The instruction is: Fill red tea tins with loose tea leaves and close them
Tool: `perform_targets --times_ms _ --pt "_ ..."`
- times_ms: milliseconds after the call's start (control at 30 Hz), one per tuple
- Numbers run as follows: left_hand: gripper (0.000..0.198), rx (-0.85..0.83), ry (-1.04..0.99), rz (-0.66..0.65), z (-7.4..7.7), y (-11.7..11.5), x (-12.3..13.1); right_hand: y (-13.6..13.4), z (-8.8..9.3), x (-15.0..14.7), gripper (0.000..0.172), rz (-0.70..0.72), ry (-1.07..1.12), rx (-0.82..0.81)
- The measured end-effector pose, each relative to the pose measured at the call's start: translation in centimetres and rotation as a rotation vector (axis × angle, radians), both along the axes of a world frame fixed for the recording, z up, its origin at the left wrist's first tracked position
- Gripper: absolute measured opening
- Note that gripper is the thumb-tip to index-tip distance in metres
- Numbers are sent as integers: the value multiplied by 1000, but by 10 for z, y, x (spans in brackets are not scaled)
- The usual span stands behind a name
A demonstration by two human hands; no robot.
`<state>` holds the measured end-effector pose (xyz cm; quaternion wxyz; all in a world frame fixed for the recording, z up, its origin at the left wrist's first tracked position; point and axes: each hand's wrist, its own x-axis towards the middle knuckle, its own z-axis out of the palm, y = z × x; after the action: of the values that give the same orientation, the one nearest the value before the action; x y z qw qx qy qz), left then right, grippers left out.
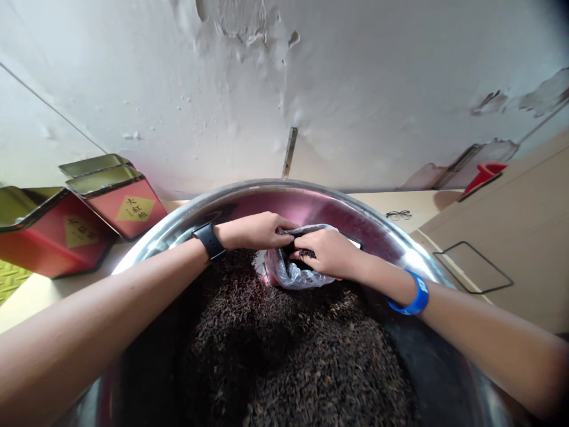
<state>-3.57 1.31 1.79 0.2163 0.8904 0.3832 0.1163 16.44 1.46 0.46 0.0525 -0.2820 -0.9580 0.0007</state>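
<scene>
Below a flaky wall (355, 89), a crinkled translucent bag (306, 280), its rim in left fingers (285, 239), dark leaves (307, 253) in right fingers (307, 241).

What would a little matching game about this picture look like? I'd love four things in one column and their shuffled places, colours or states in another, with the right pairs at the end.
Things:
1. Plastic bag
2. Wristband
3. Eyeglasses
4. Open-topped tins

Places, colours or states:
A. Blue with a white mark
B. Red and yellow
C. Crinkled, with the left hand and right hand at its mouth
D. Lying on the pale tabletop, outside the metal basin

Right pairs: 1-C, 2-A, 3-D, 4-B
</scene>
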Motion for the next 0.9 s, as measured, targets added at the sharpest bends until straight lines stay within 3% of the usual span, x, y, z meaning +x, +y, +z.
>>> perform_targets --times_ms 267,900 --pt "35 -6 -9 4 0 1 1 0 -2 0 32 -18 14 9" --pt "32 -16 -21 -3 -4 5 0 -4 1 0 23 -28 9 -6"
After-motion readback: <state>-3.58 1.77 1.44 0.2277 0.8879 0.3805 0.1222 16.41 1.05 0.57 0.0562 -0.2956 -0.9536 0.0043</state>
